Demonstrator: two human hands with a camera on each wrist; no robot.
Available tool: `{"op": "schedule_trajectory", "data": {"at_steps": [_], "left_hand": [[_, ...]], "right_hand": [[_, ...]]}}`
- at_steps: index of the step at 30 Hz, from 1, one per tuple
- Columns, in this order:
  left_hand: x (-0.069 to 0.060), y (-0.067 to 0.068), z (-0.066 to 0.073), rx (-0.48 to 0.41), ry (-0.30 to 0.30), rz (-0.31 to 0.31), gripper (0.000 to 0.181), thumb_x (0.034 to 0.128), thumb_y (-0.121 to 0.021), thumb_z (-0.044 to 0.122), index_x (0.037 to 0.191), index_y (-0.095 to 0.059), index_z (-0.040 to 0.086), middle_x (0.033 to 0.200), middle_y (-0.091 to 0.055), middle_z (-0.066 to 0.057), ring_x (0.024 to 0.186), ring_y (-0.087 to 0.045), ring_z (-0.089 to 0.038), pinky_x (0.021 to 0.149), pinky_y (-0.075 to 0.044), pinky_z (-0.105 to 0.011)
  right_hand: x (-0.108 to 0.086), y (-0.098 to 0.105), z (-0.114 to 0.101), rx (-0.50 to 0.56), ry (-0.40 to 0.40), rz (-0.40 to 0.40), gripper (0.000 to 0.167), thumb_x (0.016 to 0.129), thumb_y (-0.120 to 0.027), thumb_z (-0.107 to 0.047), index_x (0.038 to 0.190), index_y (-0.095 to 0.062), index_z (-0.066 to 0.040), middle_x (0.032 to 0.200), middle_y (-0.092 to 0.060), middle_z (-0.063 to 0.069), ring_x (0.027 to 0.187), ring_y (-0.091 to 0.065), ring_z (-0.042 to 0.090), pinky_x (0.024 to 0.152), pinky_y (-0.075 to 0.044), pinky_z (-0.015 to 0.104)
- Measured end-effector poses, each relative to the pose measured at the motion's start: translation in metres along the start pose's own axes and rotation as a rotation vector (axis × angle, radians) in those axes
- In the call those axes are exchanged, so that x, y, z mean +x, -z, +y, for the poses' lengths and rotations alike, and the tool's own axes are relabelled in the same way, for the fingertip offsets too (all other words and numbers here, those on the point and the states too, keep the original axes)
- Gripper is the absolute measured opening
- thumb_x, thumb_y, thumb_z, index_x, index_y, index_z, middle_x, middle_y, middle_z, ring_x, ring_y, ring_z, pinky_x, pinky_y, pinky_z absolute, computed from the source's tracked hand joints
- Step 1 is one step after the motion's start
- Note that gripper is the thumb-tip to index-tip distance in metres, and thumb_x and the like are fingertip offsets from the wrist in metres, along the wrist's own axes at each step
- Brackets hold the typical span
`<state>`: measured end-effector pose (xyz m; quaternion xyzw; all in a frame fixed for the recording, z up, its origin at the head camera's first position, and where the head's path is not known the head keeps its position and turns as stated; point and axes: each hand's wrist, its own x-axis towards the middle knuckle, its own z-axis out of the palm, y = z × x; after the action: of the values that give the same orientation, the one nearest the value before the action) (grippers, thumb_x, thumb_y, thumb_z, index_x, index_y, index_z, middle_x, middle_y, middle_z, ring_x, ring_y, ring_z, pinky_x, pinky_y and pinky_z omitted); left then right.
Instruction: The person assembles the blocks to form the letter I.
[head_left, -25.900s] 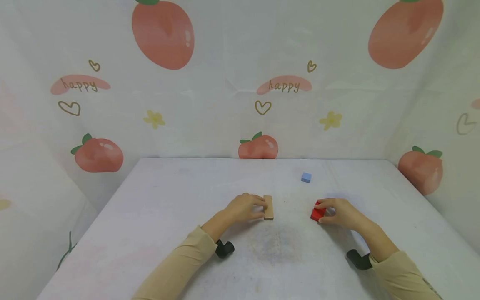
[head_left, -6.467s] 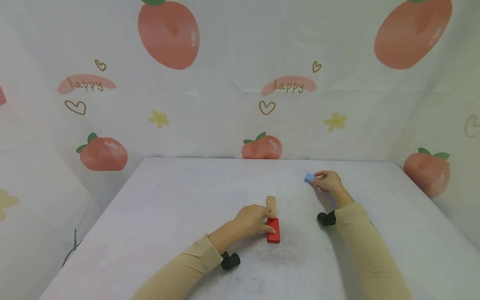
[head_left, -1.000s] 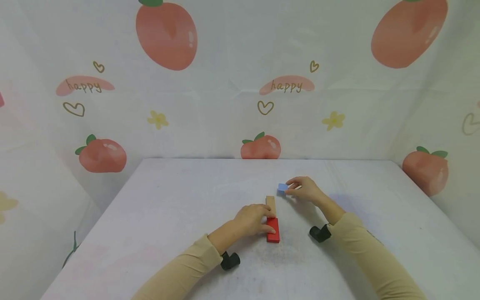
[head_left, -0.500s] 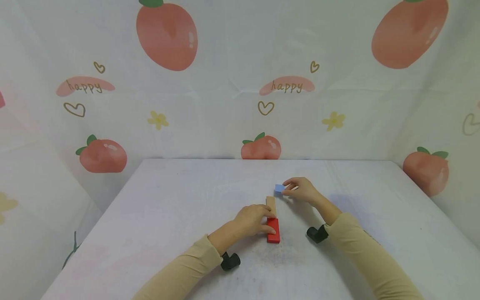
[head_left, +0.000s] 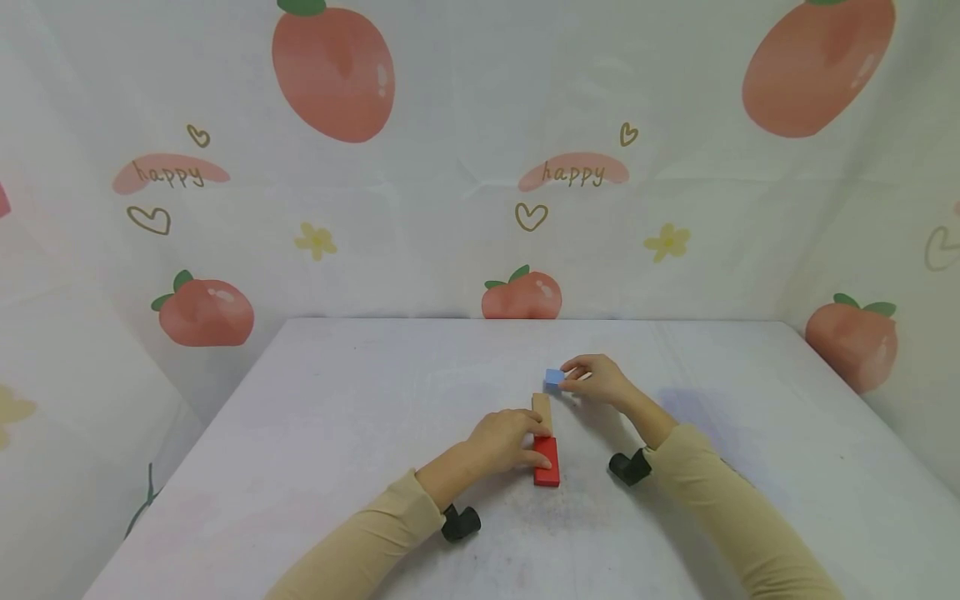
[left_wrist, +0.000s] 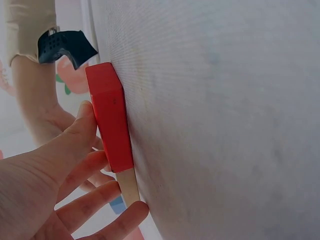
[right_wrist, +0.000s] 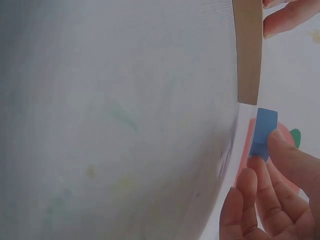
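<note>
In the head view, a red block [head_left: 547,473] and a plain wooden block [head_left: 542,406] lie end to end on the white table, the wooden one farther away. My left hand [head_left: 498,440] rests on them from the left, its thumb on the red block and its fingertips near the join. In the left wrist view the fingers lie loosely extended. My right hand [head_left: 602,382] pinches a small blue block [head_left: 553,379] between thumb and fingers, just beyond the wooden block's far end. The right wrist view shows a gap between the blue block [right_wrist: 265,131] and the wooden block [right_wrist: 248,55]; the blue one appears slightly raised.
A white curtain [head_left: 420,250] printed with peaches, hearts and flowers hangs behind the white table [head_left: 390,375]. Each wrist carries a black camera mount; the left mount [head_left: 461,523] and right mount [head_left: 630,467] sit low over the tabletop.
Earlier, the red block came to the wooden block's near end. Since then the blue block has come leftward and nearer in my right hand, still drifting left. My left hand has stayed put lately.
</note>
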<state>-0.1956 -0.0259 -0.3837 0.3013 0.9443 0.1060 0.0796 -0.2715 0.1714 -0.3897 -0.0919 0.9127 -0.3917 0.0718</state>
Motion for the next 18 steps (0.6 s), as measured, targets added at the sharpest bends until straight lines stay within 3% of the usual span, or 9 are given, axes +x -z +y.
{"op": "schedule_trajectory", "data": {"at_steps": [7,18], "left_hand": [[-0.0005,0.0005,0.0001,0.004,-0.007,0.003,0.044,0.0780,-0.071,0.043,0.117,-0.067,0.024,0.126,-0.061,0.000,0.117,-0.058,-0.017,0.095,-0.049,-0.032],[-0.0003,0.0010,0.0001,0.017,-0.010,0.001,0.044,0.0784,-0.070,0.043,0.118,-0.067,0.024,0.126,-0.061,0.000,0.117,-0.058,-0.017,0.094,-0.050,-0.033]], "right_hand": [[0.0015,-0.0009,-0.0025,0.002,-0.027,-0.011,0.036,0.083,-0.069,-0.017,0.113,-0.062,0.001,0.096,-0.066,0.017,0.082,-0.056,0.018,0.061,-0.043,0.021],[0.0051,-0.0031,-0.0006,0.006,-0.005,-0.011,0.035,0.082,-0.070,-0.016,0.111,-0.063,0.002,0.093,-0.067,0.016,0.080,-0.055,0.017,0.061,-0.042,0.021]]}}
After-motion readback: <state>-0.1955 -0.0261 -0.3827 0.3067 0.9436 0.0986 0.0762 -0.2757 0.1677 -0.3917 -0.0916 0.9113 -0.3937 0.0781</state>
